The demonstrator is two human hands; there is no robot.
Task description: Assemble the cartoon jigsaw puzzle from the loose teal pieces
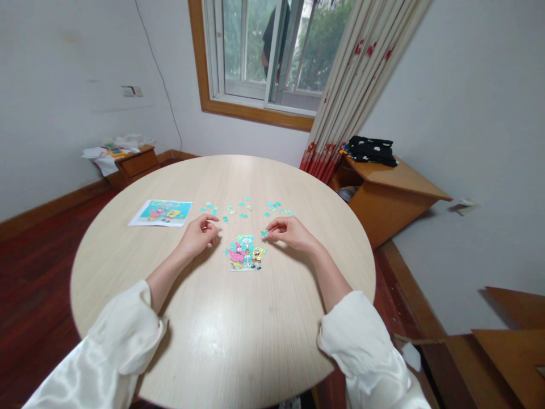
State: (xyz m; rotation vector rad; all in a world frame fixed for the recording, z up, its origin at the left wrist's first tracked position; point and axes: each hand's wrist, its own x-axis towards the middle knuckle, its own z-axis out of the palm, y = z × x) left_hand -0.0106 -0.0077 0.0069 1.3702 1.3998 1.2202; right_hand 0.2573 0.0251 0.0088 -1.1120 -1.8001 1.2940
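Note:
A partly joined cartoon jigsaw puzzle [246, 254], with a pink figure, a grey-green one and a yellow one, lies flat on the round table [213, 341]. At its upper right, my right hand [292, 233] pinches a small turquoise and yellow puzzle piece [264, 233] between thumb and fingertips. My left hand [200, 236] hovers to the upper left of the puzzle, fingers bent and apart, with nothing seen in it. Several loose turquoise pieces [243, 215] are scattered beyond both hands. A printed reference picture [164, 213] of the same figures rests farther left.
Behind the table are a window [276, 57] and a patterned curtain [340, 85]. A wooden cabinet [383, 187] with dark folded cloth [372, 150] on top stands at the right. A small wooden stand [136, 163] holding papers is at the far left.

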